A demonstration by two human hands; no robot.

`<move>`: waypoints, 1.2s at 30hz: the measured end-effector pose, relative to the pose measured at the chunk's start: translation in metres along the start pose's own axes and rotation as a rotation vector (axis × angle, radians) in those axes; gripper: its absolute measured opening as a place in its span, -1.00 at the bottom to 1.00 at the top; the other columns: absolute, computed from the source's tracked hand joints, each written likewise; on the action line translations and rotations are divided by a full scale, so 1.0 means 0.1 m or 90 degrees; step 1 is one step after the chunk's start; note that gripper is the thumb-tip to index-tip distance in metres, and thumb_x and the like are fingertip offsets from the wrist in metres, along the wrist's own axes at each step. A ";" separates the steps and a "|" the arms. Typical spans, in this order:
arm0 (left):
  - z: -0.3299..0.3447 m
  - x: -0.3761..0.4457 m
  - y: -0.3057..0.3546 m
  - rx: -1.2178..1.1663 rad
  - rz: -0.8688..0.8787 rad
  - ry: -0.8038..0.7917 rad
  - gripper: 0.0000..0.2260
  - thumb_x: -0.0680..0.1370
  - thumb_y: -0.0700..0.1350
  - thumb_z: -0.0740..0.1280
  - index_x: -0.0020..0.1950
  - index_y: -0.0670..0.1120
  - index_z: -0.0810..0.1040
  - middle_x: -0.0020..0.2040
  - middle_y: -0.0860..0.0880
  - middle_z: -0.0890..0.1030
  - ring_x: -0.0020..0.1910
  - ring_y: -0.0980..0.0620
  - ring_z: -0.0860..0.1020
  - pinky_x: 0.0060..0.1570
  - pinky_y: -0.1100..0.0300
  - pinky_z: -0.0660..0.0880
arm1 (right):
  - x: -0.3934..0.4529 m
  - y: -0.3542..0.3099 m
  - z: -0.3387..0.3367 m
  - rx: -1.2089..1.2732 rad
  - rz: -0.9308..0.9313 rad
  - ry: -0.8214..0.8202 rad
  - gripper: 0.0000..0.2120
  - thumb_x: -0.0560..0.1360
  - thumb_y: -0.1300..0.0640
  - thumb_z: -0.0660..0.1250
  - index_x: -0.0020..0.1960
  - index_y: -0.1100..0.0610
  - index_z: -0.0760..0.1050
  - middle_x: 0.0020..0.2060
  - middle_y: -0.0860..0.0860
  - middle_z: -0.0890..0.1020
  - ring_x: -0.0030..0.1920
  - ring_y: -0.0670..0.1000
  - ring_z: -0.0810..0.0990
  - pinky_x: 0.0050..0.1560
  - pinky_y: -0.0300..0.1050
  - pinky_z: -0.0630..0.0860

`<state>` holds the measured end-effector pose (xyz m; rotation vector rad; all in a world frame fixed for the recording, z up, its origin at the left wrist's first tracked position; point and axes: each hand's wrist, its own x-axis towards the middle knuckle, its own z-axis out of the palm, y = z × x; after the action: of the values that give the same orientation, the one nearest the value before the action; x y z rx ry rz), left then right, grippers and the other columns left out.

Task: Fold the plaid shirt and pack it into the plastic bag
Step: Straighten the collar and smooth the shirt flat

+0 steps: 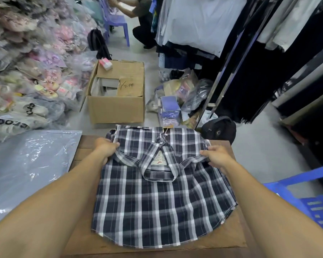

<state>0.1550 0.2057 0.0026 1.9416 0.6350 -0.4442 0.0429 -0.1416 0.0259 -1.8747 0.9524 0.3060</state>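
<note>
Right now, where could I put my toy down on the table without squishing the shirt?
Not much room. The shirt fills most of the table, with the left hand and right hand gripping its sides. Bare wood shows in the near-left corner, and a thin strip between the shirt and the plastic bag.

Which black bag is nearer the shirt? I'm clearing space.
The small black bag on the floor just past the shirt, by its far right corner. The black backpack stands far beyond the box.
</note>
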 end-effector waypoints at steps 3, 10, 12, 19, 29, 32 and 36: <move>-0.05 -0.07 0.05 0.020 -0.032 -0.031 -0.75 0.52 -0.26 0.43 0.15 -0.32 0.55 -0.16 -0.22 0.66 -0.41 -0.07 0.66 -0.33 0.02 0.60 | -0.07 -0.06 -0.01 0.057 -0.019 -0.029 -0.93 0.55 0.26 0.38 0.03 0.20 0.53 -0.17 0.12 0.63 -0.15 0.05 0.63 0.10 0.05 0.63; -0.49 -0.31 0.26 -0.185 -0.090 -0.388 -0.71 0.37 -0.29 0.33 0.08 -0.19 0.46 0.01 -0.24 0.63 -0.22 -0.14 0.67 -0.30 0.05 0.64 | -0.10 0.01 -0.36 0.374 -0.011 -0.177 -0.74 0.35 0.33 0.23 0.01 0.23 0.53 -0.07 0.19 0.59 -0.02 0.19 0.60 0.03 0.09 0.66; -0.59 -0.39 0.07 -0.069 -0.094 -0.477 -0.73 0.30 -0.29 0.45 -0.06 -0.22 0.49 -0.01 -0.31 0.61 -0.25 -0.11 0.66 -0.40 0.11 0.64 | -0.15 0.21 -0.49 0.246 0.032 -0.232 -0.80 0.41 0.38 0.19 -0.04 0.21 0.48 -0.16 0.14 0.60 -0.16 0.14 0.67 -0.09 -0.01 0.67; -0.52 -0.51 -0.46 0.320 -0.190 -0.534 -0.61 0.39 -0.16 0.57 0.12 -0.19 0.52 0.20 -0.18 0.59 0.12 -0.11 0.61 0.25 -0.03 0.55 | -0.28 0.57 -0.46 -0.129 0.146 -0.332 -0.64 0.43 0.03 0.51 0.15 0.16 0.54 0.02 0.10 0.73 0.00 0.10 0.70 -0.04 0.01 0.58; -0.53 -0.45 -0.33 0.095 -0.094 -0.497 -0.50 0.45 -0.12 0.51 0.33 -0.25 0.50 0.19 -0.21 0.67 0.21 -0.16 0.63 0.19 -0.04 0.54 | -0.39 0.40 -0.52 0.058 0.101 -0.341 -0.70 0.52 0.31 0.40 0.25 0.28 0.56 0.04 0.19 0.74 -0.06 0.06 0.76 -0.07 -0.05 0.69; -0.60 -0.45 -0.46 0.096 -0.142 -0.578 -0.58 0.50 -0.17 0.48 0.32 -0.28 0.54 0.25 -0.25 0.63 0.30 -0.22 0.57 0.27 -0.06 0.53 | -0.31 0.59 -0.53 0.018 0.142 -0.369 -0.53 0.44 0.29 0.48 0.33 0.28 0.52 0.12 0.23 0.72 0.13 0.23 0.70 0.21 0.19 0.60; -0.53 -0.46 -0.66 0.254 -0.216 -0.637 -0.53 0.41 -0.15 0.56 0.27 -0.26 0.59 0.22 -0.21 0.66 0.22 -0.17 0.62 0.19 -0.02 0.59 | -0.19 0.81 -0.43 -0.183 0.163 -0.387 -0.12 0.24 0.10 0.66 0.48 0.13 0.37 0.38 0.14 0.55 0.35 0.21 0.54 0.30 0.20 0.50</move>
<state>0.0801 0.2665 0.0045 1.6546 0.2019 -1.7138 -0.0366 -0.1863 0.0052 -1.7409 0.7437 1.1448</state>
